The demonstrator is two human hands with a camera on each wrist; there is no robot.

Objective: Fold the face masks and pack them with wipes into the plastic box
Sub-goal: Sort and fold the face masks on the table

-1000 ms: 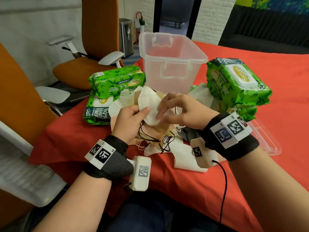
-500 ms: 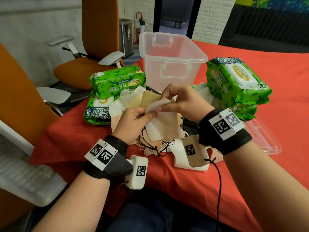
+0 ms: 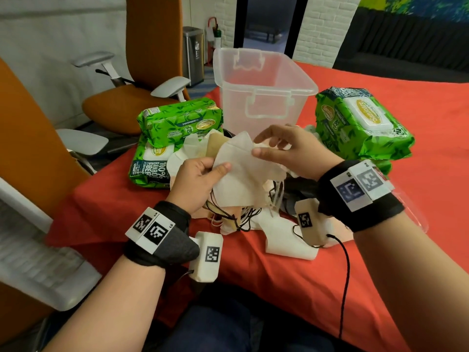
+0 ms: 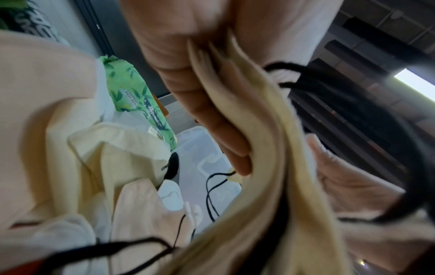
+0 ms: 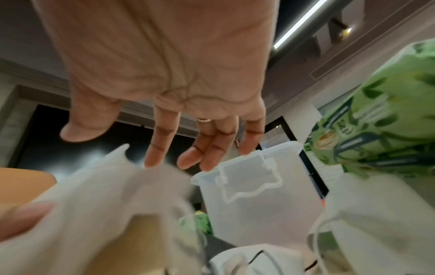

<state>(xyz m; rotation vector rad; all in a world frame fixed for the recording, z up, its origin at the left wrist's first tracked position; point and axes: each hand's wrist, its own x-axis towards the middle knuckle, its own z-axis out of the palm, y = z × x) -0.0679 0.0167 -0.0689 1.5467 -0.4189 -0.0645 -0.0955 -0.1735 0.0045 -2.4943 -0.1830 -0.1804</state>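
Observation:
My left hand (image 3: 215,171) pinches a cream face mask (image 3: 241,171) by its left edge, thumb on top, and holds it above a pile of loose masks (image 3: 281,237). The left wrist view shows fingers (image 4: 212,121) curled round the mask's layers (image 4: 259,139). My right hand (image 3: 257,148) hovers at the mask's upper right corner; its fingers (image 5: 162,145) are straight and spread, holding nothing. The clear plastic box (image 3: 233,110) stands open just behind. Green wipes packs lie stacked to the left (image 3: 177,120) and to the right (image 3: 360,123).
The table wears a red cloth (image 3: 291,288). A clear lid (image 3: 413,214) lies under my right wrist. Orange office chairs (image 3: 127,105) stand off the table's left edge. Black ear loops (image 3: 228,214) tangle in the pile.
My right hand has let go of the mask's top edge and spread its fingers. The mask now lies flatter in my left hand, raised slightly toward the box.

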